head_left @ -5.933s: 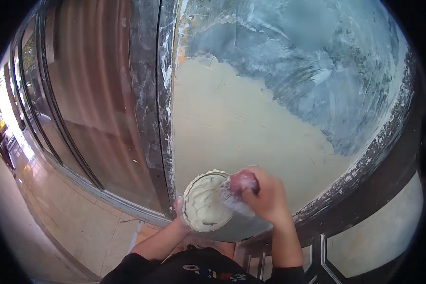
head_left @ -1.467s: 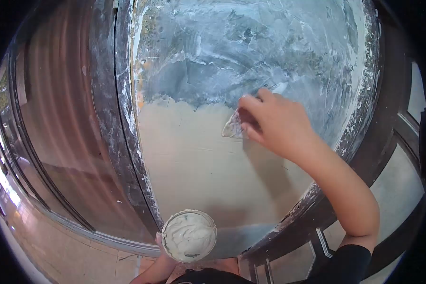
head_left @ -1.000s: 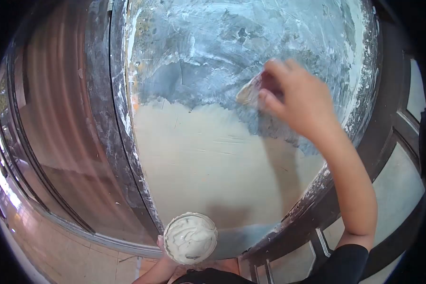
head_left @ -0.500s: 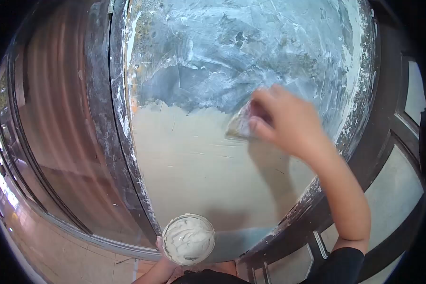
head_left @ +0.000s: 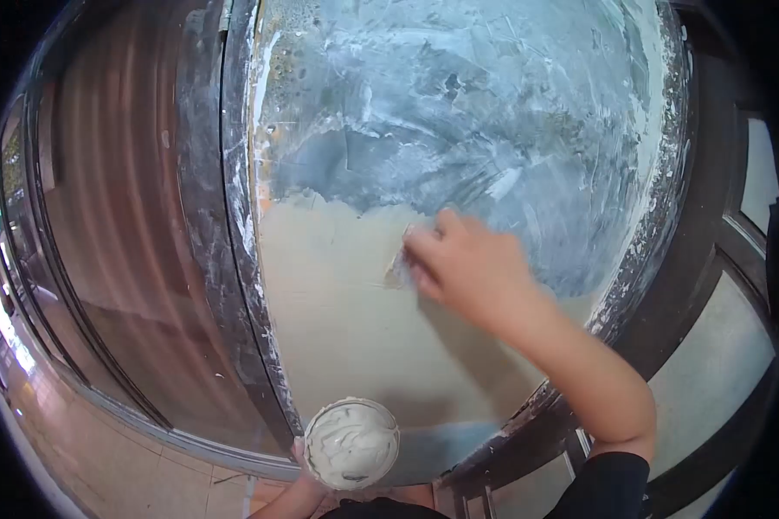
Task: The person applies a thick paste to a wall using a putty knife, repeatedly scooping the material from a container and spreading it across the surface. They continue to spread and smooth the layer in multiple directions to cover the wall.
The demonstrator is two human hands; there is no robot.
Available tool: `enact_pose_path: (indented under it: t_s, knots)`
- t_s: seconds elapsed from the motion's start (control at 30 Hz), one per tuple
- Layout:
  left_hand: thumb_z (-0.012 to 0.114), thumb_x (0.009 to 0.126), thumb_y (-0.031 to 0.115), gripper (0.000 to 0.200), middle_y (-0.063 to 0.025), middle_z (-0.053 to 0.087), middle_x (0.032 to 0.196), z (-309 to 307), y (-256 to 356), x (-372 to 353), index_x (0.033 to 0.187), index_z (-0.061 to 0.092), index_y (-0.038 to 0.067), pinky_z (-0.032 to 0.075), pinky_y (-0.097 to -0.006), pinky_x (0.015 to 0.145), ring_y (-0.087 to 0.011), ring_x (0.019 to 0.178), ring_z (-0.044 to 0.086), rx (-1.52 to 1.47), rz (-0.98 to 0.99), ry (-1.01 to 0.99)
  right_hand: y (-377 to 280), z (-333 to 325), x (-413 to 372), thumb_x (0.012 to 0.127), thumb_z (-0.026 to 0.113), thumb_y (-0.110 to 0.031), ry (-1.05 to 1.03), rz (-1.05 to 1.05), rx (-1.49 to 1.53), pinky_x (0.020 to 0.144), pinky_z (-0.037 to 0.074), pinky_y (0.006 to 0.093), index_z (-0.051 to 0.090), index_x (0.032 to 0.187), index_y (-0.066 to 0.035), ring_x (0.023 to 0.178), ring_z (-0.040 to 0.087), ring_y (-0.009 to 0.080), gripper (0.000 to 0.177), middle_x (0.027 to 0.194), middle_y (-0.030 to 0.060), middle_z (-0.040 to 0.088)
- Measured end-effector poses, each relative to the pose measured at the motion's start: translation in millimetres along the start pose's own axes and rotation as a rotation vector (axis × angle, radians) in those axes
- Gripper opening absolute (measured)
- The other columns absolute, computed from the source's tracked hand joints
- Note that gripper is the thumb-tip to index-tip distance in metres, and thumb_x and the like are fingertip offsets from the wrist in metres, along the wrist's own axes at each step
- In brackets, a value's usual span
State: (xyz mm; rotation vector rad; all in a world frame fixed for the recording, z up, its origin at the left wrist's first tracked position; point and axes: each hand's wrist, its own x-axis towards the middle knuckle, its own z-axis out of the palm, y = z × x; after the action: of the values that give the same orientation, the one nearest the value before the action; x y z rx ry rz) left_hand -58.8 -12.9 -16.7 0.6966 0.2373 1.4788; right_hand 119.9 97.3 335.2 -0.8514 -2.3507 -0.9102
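My right hand (head_left: 467,264) is closed around a small putty scraper (head_left: 395,270) with a pale, smeared face. The scraper's edge is against the wall panel (head_left: 424,95), on the smooth cream putty layer (head_left: 320,285) that covers its lower part. Above that layer the surface is bluish grey and streaked. At the bottom, my left hand (head_left: 307,476) holds a round tub of putty (head_left: 352,443) from its left side and below. Creamy, swirled putty shows at the tub's top. Most of the left hand's fingers are hidden behind the tub.
A dark, paint-spattered frame (head_left: 212,199) borders the panel on the left, with a reddish-brown glossy pane (head_left: 112,216) beyond it. Dark framed panels (head_left: 710,355) stand at the right. A tiled floor (head_left: 138,458) shows at lower left.
My right hand with the scraper has moved left and down across the putty layer. The view has shifted slightly; the tub stays in my left hand.
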Motion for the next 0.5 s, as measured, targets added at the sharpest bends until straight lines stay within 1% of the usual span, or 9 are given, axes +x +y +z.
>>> enact_pose_path:
  t_s: [0.07, 0.13, 0.17, 0.23, 0.27, 0.33, 0.37, 0.43, 0.5]
  knots:
    - [0.039, 0.068, 0.086, 0.111, -0.0224, 0.029, 0.148, -0.9, 4.8, 1.1, 0.147, 0.024, 0.011, 0.031, -0.0616, 0.106, -0.0449, 0.133, 0.033, 0.005, 0.009, 0.002, 11.5, -24.0, 15.8, 0.079, 0.064, -0.023, 0.035, 0.045, -0.034, 0.056, 0.051, 0.0426, 0.054, 0.097, -0.015, 0.08, 0.063, 0.0295, 0.022, 0.091, 0.0115, 0.056]
    - [0.039, 0.068, 0.086, 0.11, -0.0223, 0.029, 0.148, -8.5, 9.4, -7.7, 0.147, 0.024, 0.011, 0.032, -0.0615, 0.106, -0.0448, 0.133, 0.033, 0.001, 0.014, 0.011, 20.6, -48.1, 26.3, 0.08, 0.062, -0.02, 0.259, 0.151, -0.061, 0.056, 0.052, 0.0438, 0.054, 0.096, -0.015, 0.079, 0.063, 0.029, 0.019, 0.091, 0.0112, 0.056]
    - [0.039, 0.068, 0.086, 0.11, -0.0223, 0.03, 0.148, 0.1, 11.0, 1.6, 0.147, 0.024, 0.011, 0.032, -0.0615, 0.106, -0.0448, 0.133, 0.033, 0.001, 0.018, 0.014, 15.3, -45.5, 27.7, 0.08, 0.062, -0.02, 0.258, 0.149, -0.06, 0.056, 0.052, 0.0438, 0.054, 0.096, -0.015, 0.079, 0.063, 0.029, 0.019, 0.091, 0.0112, 0.056]
    - [0.039, 0.068, 0.086, 0.11, -0.0222, 0.03, 0.148, 0.0, 16.7, 3.2, 0.147, 0.025, 0.011, 0.032, -0.0615, 0.106, -0.0447, 0.132, 0.034, 0.002, 0.025, 0.019, -4.9, -33.1, 26.6, 0.082, 0.061, -0.02, 0.142, 0.102, -0.088, 0.057, 0.052, 0.0435, 0.054, 0.096, -0.014, 0.079, 0.063, 0.0287, 0.017, 0.09, 0.0109, 0.057]
    - [0.039, 0.068, 0.086, 0.11, -0.0221, 0.03, 0.148, 0.6, 19.1, 4.0, 0.147, 0.025, 0.011, 0.032, -0.0615, 0.106, -0.0447, 0.132, 0.034, 0.003, 0.029, 0.022, -18.5, -16.1, 20.8, 0.082, 0.061, -0.02, 0.14, 0.101, -0.087, 0.057, 0.052, 0.0435, 0.054, 0.096, -0.014, 0.079, 0.063, 0.0287, 0.017, 0.09, 0.0109, 0.057]
    - [0.039, 0.068, 0.086, 0.11, -0.022, 0.03, 0.148, -4.2, 20.9, -1.1, 0.147, 0.025, 0.011, 0.032, -0.0615, 0.106, -0.0446, 0.132, 0.034, 0.006, 0.039, 0.026, -42.1, 19.7, 9.1, 0.083, 0.059, -0.021, -0.015, -0.127, -0.003, 0.058, 0.052, 0.0437, 0.055, 0.097, -0.014, 0.079, 0.063, 0.0298, 0.016, 0.089, 0.0111, 0.057]
    - [0.039, 0.068, 0.086, 0.11, -0.022, 0.03, 0.147, -6.0, 23.1, -13.6, 0.147, 0.025, 0.011, 0.032, -0.0615, 0.106, -0.0446, 0.132, 0.034, 0.01, 0.046, 0.027, -43.3, 18.8, 13.2, 0.083, 0.059, -0.021, -0.011, -0.129, -0.003, 0.058, 0.052, 0.0437, 0.055, 0.097, -0.014, 0.079, 0.063, 0.0298, 0.016, 0.089, 0.0111, 0.057]
    - [0.039, 0.068, 0.086, 0.109, -0.0219, 0.03, 0.147, -10.2, 26.1, -3.2, 0.147, 0.025, 0.011, 0.032, -0.0615, 0.106, -0.0445, 0.132, 0.034, 0.021, 0.058, 0.023, -38.6, 11.7, 26.7, 0.083, 0.059, -0.021, 0.018, -0.034, -0.079, 0.057, 0.052, 0.0438, 0.055, 0.096, -0.014, 0.079, 0.063, 0.0293, 0.016, 0.087, 0.0101, 0.057]
    - [0.038, 0.068, 0.086, 0.109, -0.0218, 0.03, 0.147, -31.1, 24.9, -23.7, 0.147, 0.025, 0.011, 0.032, -0.0615, 0.106, -0.0445, 0.132, 0.034, 0.021, 0.063, 0.022, -20.7, -24.9, 45.5, 0.081, 0.06, -0.021, 0.182, 0.077, -0.083, 0.056, 0.053, 0.0434, 0.055, 0.097, -0.015, 0.079, 0.063, 0.0283, 0.017, 0.088, 0.0089, 0.057]
